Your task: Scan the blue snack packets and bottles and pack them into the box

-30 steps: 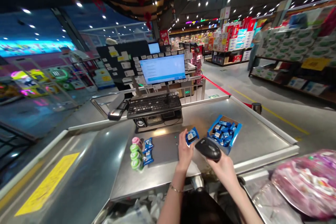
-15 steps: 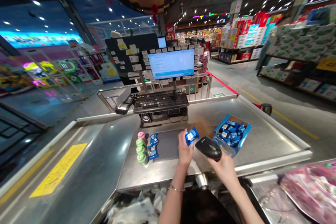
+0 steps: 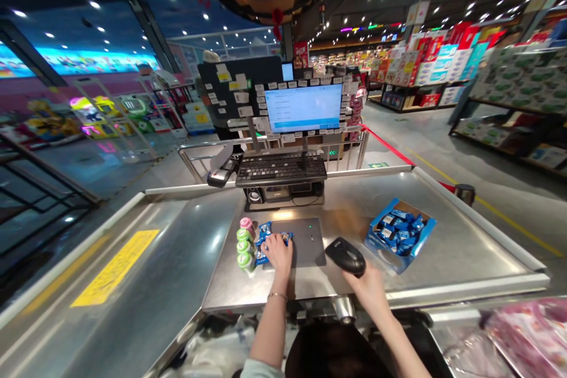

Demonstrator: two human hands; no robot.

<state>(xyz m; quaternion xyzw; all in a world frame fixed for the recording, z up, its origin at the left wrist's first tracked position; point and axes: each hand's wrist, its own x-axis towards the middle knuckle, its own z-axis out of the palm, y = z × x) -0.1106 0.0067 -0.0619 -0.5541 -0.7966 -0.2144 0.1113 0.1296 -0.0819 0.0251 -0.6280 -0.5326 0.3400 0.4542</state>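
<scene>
My left hand [image 3: 279, 248] rests on the steel checkout counter [image 3: 443, 248] with its fingers closed on a small blue snack packet [image 3: 286, 237], set down beside other blue packets [image 3: 262, 243] and a row of small green and pink bottles [image 3: 244, 243]. My right hand [image 3: 365, 283] grips a black handheld barcode scanner [image 3: 346, 255], held just above the counter. To the right of the scanner stands an open blue box of blue snack packets [image 3: 401, 233]. A dark scanner plate [image 3: 305, 241] lies between my hands.
A keyboard [image 3: 281, 168] and a lit till screen [image 3: 303, 107] stand at the back of the counter. A yellow strip [image 3: 116, 267] marks the belt on the left. Pink bagged goods [image 3: 531, 325] lie at the lower right. Shop shelves [image 3: 509, 88] line the far right.
My left hand has carried the blue packet from in front of the scanner leftward and down to the pile by the bottles. My right hand with the scanner has barely moved.
</scene>
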